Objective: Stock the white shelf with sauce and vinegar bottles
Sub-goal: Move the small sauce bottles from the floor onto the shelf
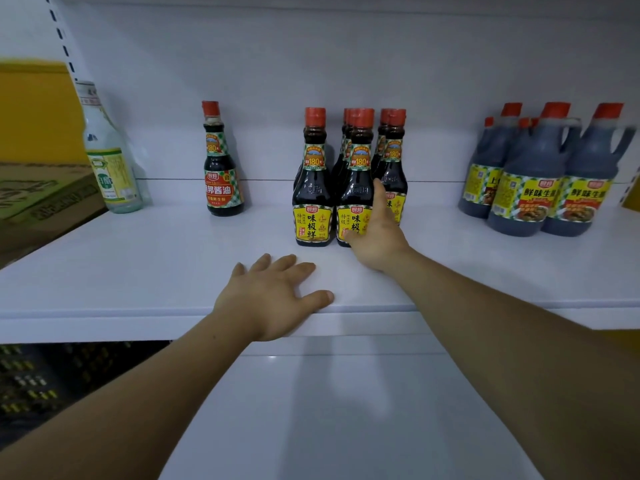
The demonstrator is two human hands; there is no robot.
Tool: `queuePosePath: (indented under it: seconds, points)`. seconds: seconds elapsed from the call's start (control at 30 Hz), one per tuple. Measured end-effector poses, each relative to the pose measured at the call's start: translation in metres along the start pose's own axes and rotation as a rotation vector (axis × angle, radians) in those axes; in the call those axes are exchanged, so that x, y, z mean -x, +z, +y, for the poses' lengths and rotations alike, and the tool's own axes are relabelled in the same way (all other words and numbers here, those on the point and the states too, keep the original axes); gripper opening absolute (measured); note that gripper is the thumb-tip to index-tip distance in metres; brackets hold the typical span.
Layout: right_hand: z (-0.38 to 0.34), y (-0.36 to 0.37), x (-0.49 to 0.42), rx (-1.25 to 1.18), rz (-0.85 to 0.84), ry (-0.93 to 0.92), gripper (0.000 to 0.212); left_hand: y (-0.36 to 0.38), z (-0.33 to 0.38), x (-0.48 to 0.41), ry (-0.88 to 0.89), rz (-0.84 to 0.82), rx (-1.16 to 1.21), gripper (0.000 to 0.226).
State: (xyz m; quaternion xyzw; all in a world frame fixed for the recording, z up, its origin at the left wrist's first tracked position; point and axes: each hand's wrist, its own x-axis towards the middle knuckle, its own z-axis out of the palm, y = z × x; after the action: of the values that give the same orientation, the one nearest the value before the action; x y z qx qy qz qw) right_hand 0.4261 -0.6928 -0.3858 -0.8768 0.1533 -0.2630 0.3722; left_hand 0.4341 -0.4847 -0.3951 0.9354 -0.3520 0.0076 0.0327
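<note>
The white shelf (138, 271) carries a tight cluster of several dark sauce bottles with red caps and yellow labels at its middle. My right hand (379, 237) is wrapped around the lower body of the front right sauce bottle (358, 174), thumb on its label, index finger up its right side. The front left bottle (313, 188) stands touching it. My left hand (273, 296) lies flat on the shelf's front edge, fingers spread, holding nothing. A single red-labelled soy sauce bottle (221, 168) stands apart to the left. A clear vinegar bottle (110, 161) stands at the far left.
Several large dark handled jugs (533, 188) stand grouped at the right of the shelf. A cardboard box (41, 199) sits at the left end, with a yellow panel (34, 109) behind it. Below are a lower white shelf (346, 410) and a dark crate (52, 375).
</note>
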Motion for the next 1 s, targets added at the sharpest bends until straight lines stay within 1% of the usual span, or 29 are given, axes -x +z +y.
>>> queuePosePath:
  seconds: [0.1,0.17,0.5,0.8,0.9,1.0]
  points:
    - [-0.012,0.012,-0.002,0.025,0.072,0.002,0.12,0.0,0.001,0.0,-0.005,0.0,-0.001,0.07]
    - [-0.019,0.02,-0.004,0.05,0.088,0.025,0.124,0.0,0.001,0.0,-0.005,0.004,0.001,0.07]
    - [-0.014,0.031,-0.006,0.144,0.16,0.021,0.116,0.001,0.0,-0.001,-0.005,0.006,0.007,0.072]
    - [-0.017,0.025,-0.003,0.162,0.156,0.059,0.117,0.0,-0.001,-0.002,-0.006,0.031,0.031,0.073]
    - [-0.023,0.011,0.011,0.209,0.109,0.065,0.115,-0.002,-0.003,-0.002,0.004,0.037,0.089,0.073]
    - [-0.037,-0.015,0.033,0.301,0.002,0.033,0.107,-0.007,-0.006,0.006,0.035,-0.006,0.151,0.075]
